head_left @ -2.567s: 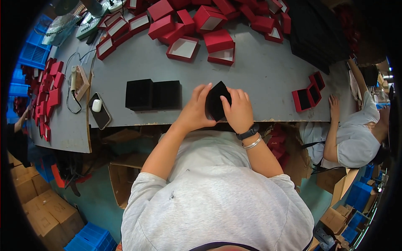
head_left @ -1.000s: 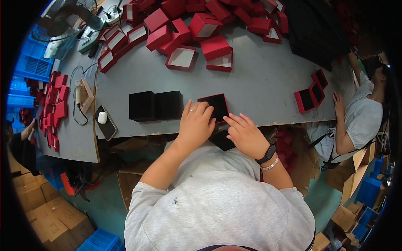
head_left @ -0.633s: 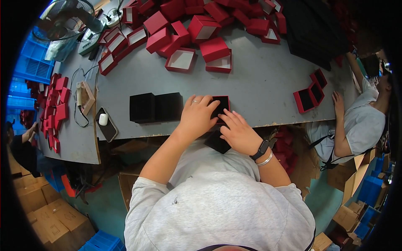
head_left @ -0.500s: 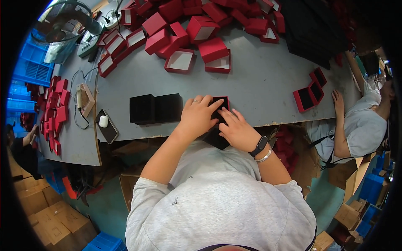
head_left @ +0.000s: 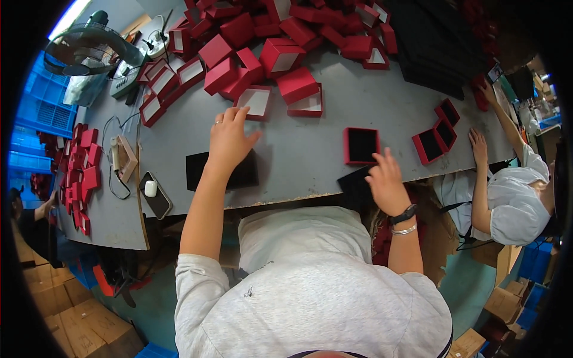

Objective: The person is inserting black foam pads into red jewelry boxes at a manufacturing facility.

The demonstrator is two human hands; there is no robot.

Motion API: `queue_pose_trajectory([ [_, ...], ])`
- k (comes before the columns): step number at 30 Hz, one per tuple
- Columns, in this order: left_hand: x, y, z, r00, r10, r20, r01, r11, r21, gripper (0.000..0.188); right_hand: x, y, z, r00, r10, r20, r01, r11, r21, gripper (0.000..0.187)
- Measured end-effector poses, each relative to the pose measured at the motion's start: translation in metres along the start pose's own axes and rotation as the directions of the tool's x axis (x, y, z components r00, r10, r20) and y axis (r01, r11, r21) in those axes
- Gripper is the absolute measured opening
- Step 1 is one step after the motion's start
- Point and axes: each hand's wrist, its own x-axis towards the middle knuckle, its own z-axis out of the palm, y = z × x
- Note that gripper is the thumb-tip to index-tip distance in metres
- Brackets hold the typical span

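Note:
My left hand (head_left: 231, 140) is stretched over the table with fingers spread and thumb apart. Its fingertips are at the near left corner of a red box with a white inside (head_left: 258, 100); whether they touch it I cannot tell. Black pieces (head_left: 197, 169) lie partly behind my left forearm. My right hand (head_left: 388, 184), also empty with its fingers apart, is just below a red box with a black inside (head_left: 362, 145). Beside that hand, a flat black piece (head_left: 353, 181) juts over the table's front edge.
A heap of red boxes (head_left: 296, 85) covers the far side. Three red boxes with black insides (head_left: 428, 146) stand right, near a co-worker's hand (head_left: 477, 143). Dark sheets (head_left: 439, 51) are stacked far right. A phone with a white case (head_left: 156, 200) lies left, below a fan (head_left: 83, 51).
The red box with the black inside has gone right from between my hands and now stands untouched. My left hand has moved up and left to the white-lined box; my right hand has moved right.

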Motion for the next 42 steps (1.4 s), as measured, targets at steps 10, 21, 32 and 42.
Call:
queue_pose_trajectory([
  [10, 0.019, 0.010, 0.033, 0.996, 0.079, 0.051, -0.090, 0.959, 0.269, 0.018, 0.001, -0.063, 0.006, 0.926, 0.377, 0.034, -0.238, 0.509, 0.827, 0.017],
  [21, -0.109, 0.093, 0.044, 0.990, 0.139, 0.022, -0.132, 0.972, -0.194, 0.101, 0.024, -0.058, 0.063, 0.835, 0.506, 0.217, -0.302, 0.093, 0.949, 0.027],
  [32, -0.110, 0.081, 0.073, 0.991, 0.119, 0.062, -0.086, 0.917, -0.390, 0.119, 0.040, -0.115, 0.066, 0.874, 0.480, -0.079, -0.303, 0.664, 0.684, 0.038],
  [42, -0.119, 0.102, 0.093, 0.996, -0.038, -0.087, 0.005, 0.937, -0.351, 0.112, 0.046, -0.121, 0.073, 0.843, 0.416, -0.342, -0.222, 0.846, 0.484, 0.035],
])
